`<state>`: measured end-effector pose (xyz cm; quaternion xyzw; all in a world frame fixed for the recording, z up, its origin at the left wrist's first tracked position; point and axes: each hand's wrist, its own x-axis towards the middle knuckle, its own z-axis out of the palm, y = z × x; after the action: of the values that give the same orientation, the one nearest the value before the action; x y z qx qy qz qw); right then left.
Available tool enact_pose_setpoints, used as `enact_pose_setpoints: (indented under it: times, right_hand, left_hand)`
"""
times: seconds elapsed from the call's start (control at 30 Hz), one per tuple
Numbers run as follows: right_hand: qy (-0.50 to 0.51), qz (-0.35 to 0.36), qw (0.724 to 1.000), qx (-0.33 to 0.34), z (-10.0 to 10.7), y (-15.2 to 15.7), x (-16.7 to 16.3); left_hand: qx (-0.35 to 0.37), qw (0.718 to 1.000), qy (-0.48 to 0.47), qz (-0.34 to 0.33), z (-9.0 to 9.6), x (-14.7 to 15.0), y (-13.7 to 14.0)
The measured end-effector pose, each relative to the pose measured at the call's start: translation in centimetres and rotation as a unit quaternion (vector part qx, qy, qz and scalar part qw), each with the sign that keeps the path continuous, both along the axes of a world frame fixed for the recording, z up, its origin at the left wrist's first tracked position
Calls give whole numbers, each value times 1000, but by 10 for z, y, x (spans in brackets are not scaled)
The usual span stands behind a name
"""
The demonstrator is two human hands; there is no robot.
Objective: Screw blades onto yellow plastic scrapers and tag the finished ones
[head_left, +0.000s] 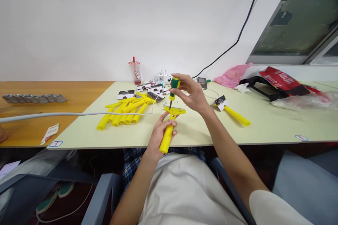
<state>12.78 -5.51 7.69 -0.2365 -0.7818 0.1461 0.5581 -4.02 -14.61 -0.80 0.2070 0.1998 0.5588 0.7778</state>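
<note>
A pile of yellow scrapers (129, 107) lies on the table (194, 132). Next, the left hand (157, 134) curls its fingers round a yellow handle (166, 139), over the table's front edge. The right hand (194, 94) pinches a screwdriver (175, 83), thumb and fingertips nearly closed, its tip at the handle's crosspiece. Farther right lies a carded scraper (237, 116).

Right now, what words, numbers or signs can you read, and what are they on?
"3", apparently: left sticker on the pale table.
Too blurred: right sticker, same table.
Too blurred: white print on the red packaging.
Too small: print on the black-and-white cards.
Too small: print on the paper slip.
None legible: held yellow scraper, screwdriver.
</note>
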Motion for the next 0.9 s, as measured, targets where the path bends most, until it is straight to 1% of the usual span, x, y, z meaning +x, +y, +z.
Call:
enact_pose_setpoints:
  times: [0.1,0.17,0.3,0.4,0.53,0.77,0.9]
  right_hand:
    - [3,-9,1000,22,-3,2,0]
    - [2,7,1000,30,-4,3,-1]
    - [9,57,998,21,-5,4,-2]
    - [35,70,997,9,-3,2,-2]
    - [49,77,996,-2,0,-2,-3]
    - [56,53,996,34,-4,2,-7]
    - [56,65,996,38,-3,1,-6]
  left_hand:
    - [1,1000,4,0,1,1,-1]
    - [1,1000,4,7,1,1,-1]
    - [8,1000,-1,11,1,1,0]
    - [21,1000,9,19,0,0,0]
    - [42,998,23,30,-2,0,1]
    - [41,998,23,29,-1,-1,2]
    - [44,998,30,32,-1,0,2]
